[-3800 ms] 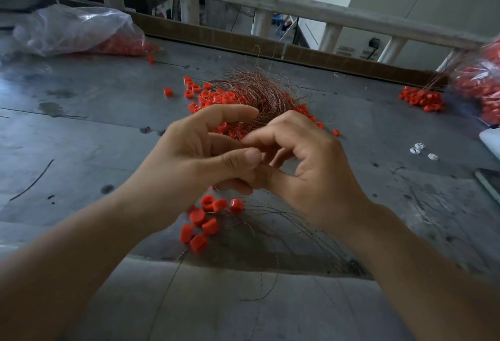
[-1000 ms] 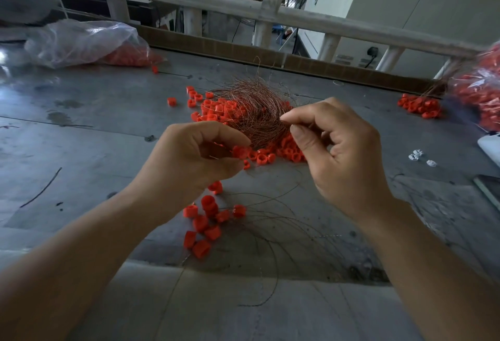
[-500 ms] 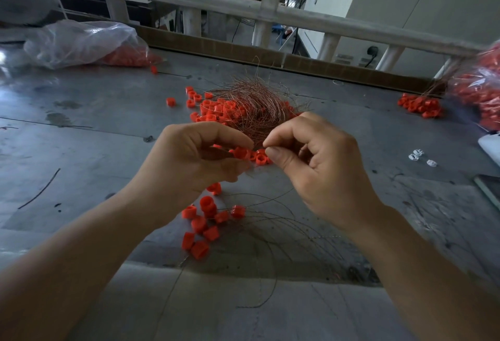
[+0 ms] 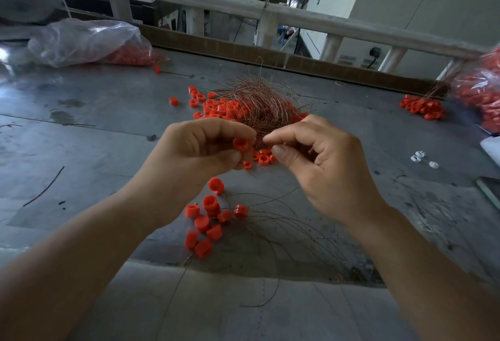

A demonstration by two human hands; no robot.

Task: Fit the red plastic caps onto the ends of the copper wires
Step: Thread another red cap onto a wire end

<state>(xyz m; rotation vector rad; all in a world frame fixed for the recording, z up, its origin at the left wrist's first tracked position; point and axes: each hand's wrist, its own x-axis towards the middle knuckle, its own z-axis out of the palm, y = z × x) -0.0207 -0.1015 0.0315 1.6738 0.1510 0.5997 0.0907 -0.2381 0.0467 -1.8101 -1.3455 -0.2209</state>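
My left hand [image 4: 197,151] pinches a red plastic cap [image 4: 240,143] between thumb and forefinger, its open end facing right. My right hand [image 4: 322,159] pinches a thin copper wire end [image 4: 266,139] just right of the cap, nearly touching it. Behind both hands lies a tangled bundle of copper wires [image 4: 257,102] over loose red caps [image 4: 219,106]. Below my hands several capped wires [image 4: 208,219] lie on the grey table [image 4: 94,151], their strands curving off to the right.
A clear bag of red caps [image 4: 89,40] lies at the back left. Another bag of caps [image 4: 481,91] and a small cap pile [image 4: 423,106] sit at the right. White bits [image 4: 422,158] lie right of my hand. A white railing [image 4: 270,13] runs behind the table.
My right hand has come down from the wire bundle toward my left hand, bringing the wire end up to the cap. The cap now shows clearly at my left fingertips.
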